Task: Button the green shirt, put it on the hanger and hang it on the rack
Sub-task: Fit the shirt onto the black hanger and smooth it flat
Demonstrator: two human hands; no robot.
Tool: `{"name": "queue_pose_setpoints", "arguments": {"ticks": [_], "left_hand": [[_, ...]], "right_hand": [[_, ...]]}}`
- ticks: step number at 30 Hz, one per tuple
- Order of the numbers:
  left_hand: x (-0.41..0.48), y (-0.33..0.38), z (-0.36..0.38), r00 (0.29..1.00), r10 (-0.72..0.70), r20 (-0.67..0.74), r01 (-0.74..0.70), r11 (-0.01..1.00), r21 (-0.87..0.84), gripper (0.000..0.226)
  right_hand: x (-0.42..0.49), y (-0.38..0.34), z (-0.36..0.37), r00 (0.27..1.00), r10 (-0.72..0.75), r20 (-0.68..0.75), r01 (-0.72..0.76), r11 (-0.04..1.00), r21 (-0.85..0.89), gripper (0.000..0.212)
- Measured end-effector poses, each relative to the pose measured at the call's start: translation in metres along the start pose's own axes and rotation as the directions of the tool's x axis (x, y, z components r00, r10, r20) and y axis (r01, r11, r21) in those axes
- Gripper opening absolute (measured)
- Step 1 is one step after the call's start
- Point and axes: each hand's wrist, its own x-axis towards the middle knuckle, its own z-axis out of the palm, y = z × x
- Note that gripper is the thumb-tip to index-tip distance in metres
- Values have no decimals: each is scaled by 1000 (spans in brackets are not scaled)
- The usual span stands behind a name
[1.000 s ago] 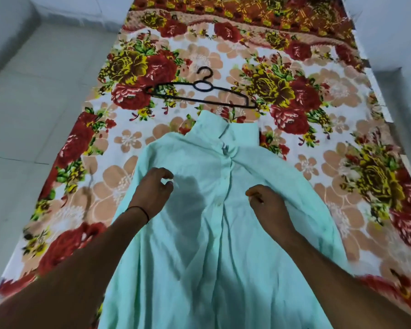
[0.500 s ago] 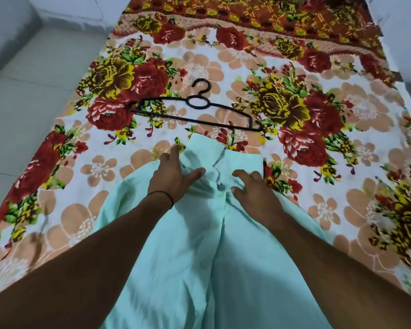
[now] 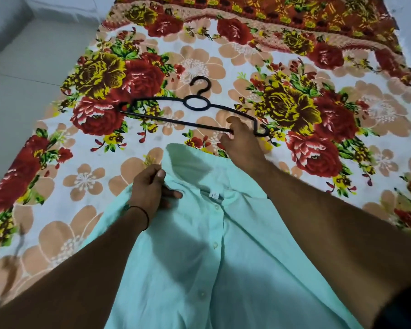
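Observation:
The pale green shirt (image 3: pixel 199 245) lies front up on the flowered bedspread, buttons closed down its placket, collar toward the far side. My left hand (image 3: pixel 152 188) pinches the left side of the collar and holds it lifted a little. A black plastic hanger (image 3: pixel 197 105) lies flat just beyond the collar, hook pointing away. My right hand (image 3: pixel 241 141) reaches over the collar and its fingers close around the hanger's lower bar near the right end. No rack is in view.
The flowered bedspread (image 3: pixel 318 162) covers a low mattress that fills most of the view. Pale floor tiles (image 3: pixel 22 96) lie along its left side, and a light wall runs at the top left and right corners.
Both hands moved from the shirt's chest up to the collar. Then my right hand left the shirt and reached forward onto the hanger's bar, while my left hand kept hold of the collar.

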Motion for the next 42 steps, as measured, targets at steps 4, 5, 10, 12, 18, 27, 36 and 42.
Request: {"name": "queue_pose_setpoints", "arguments": {"ticks": [4,5,10,12,18,27,36,42], "left_hand": [[2,-3,3,999,35,-38,-33,998,49,18],[1,-3,2,999,39,-34,-37,998,49,19],[-1,-1,4,996,57,-65,-52,996,73,23],[-1,1,5,996,58,-63,-53,995,83,21],[-1,6,3,999,19,-48,-16,998,55,20],[-4,22,-7,991,-112,69,112,994,2,21],[0,38,-9,980,-170,105,158,980,119,22],[3,35,-10,1000,10,15,-13,957,291,18]], "right_hand": [[22,-1,18,999,28,39,-17,965,-262,29],[23,0,19,999,33,30,-23,959,-282,23],[18,4,-5,990,106,-92,-129,947,-294,26],[9,13,-33,981,49,-187,-110,938,-330,25],[-42,46,-112,926,-100,-363,-40,933,-357,9],[-109,55,-149,909,-146,-390,72,977,-198,9],[-117,44,-120,918,-145,-368,112,988,-111,10],[-107,66,-114,938,-18,-345,-45,984,-171,13]]}}
